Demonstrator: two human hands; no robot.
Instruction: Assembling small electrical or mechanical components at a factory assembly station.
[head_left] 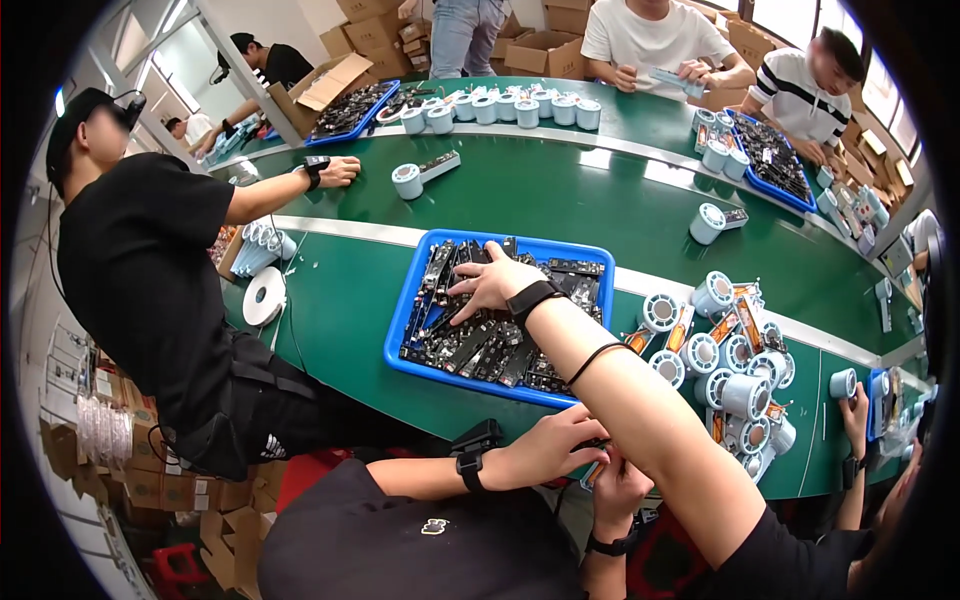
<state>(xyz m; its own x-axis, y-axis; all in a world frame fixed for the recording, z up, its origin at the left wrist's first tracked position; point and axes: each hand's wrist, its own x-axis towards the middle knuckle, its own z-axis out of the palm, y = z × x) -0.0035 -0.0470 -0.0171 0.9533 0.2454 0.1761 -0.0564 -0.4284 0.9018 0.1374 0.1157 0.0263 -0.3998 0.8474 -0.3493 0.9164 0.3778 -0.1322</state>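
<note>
Low in the middle, my left hand (548, 447) has its fingers bent in a pinch around a small black part (596, 441). My right hand (618, 492) is closed just beside it, partly behind another person's arm. Between my hands shows the edge of a light blue piece with orange inside (592, 474), mostly hidden. Beyond them a blue tray (398, 352) holds many black circuit-board assemblies (470, 345). A co-worker's hand (490, 283), reaching in from the right across my front, is spread over these parts.
Light blue round housings with orange-backed handles (745, 395) are heaped to the tray's right. On the green belt (560, 190) lie two such units (407, 181) (708, 222). A white spool (264, 296) is at left, near a co-worker in black (150, 270). The co-worker's bare arm (640, 400) crosses close above my hands.
</note>
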